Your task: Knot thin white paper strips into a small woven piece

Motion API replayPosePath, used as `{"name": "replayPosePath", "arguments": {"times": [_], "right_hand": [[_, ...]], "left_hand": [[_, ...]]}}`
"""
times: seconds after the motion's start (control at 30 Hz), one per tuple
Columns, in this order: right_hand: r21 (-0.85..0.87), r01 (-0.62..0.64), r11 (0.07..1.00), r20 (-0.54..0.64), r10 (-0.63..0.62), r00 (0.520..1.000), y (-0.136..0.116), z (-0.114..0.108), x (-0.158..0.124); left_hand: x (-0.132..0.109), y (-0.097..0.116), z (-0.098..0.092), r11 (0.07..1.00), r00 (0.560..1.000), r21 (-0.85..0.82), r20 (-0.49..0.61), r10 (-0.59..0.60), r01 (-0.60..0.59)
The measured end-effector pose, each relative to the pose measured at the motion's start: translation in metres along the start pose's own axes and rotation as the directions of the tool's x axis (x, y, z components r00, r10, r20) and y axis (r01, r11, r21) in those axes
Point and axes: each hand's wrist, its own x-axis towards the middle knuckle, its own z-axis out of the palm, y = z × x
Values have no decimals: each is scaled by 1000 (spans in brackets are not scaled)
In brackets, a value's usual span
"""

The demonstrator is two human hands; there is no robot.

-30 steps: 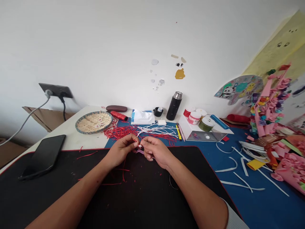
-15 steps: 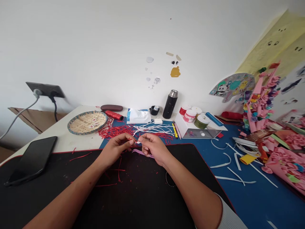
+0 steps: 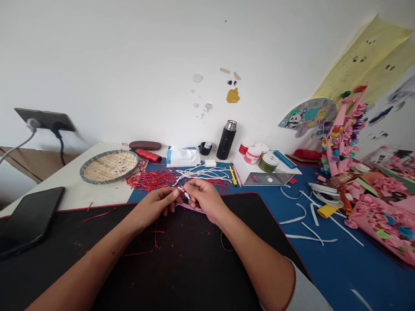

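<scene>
My left hand (image 3: pixel 158 203) and my right hand (image 3: pixel 202 198) meet over the far edge of the black mat (image 3: pixel 145 259). Both pinch a small white paper strip (image 3: pixel 183 192) between their fingertips. A pale purple strip (image 3: pixel 191 208) lies under my right hand. Just beyond the hands sit a heap of red paper strips (image 3: pixel 152 179) and a bundle of white strips (image 3: pixel 202 173).
A woven basket tray (image 3: pixel 108 165), a red thread spool (image 3: pixel 148 155), a tissue pack (image 3: pixel 182 156) and a black flask (image 3: pixel 226 139) stand at the back. A phone (image 3: pixel 27 220) lies left. Jars (image 3: pixel 254 154), white strips and pink paper crafts (image 3: pixel 382 207) fill the right side.
The view has shifted right, so everything slid leftward. My hands stay together at the mat's far edge, still pinching the small white strip.
</scene>
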Motion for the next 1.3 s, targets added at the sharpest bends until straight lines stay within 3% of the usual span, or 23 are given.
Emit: {"name": "replayPosePath", "arguments": {"times": [0.13,0.43,0.6,0.97,1.1,1.3], "right_hand": [[7,0,1000,11,0,1000,0,2,-1],[-40,1,999,13,-1,1000,5,-1,1],[-40,-4,999,36,5,999,4,0,-1],[-45,-63,997,78,66,995,8,0,0],[-13,-29,999,65,30,997,4,1,0],[7,-8,1000,48,7,999,4,2,0]], "left_hand": [[-2,4,4,999,997,-43,68,36,-33],[0,3,2,987,996,-159,-78,-50,37],[1,1,1,985,987,-171,-155,-32,5],[1,2,-3,994,964,89,-251,82,-61],[0,3,-2,997,969,-47,-243,46,-60],[-1,1,1,931,990,-364,-127,-66,16]]}}
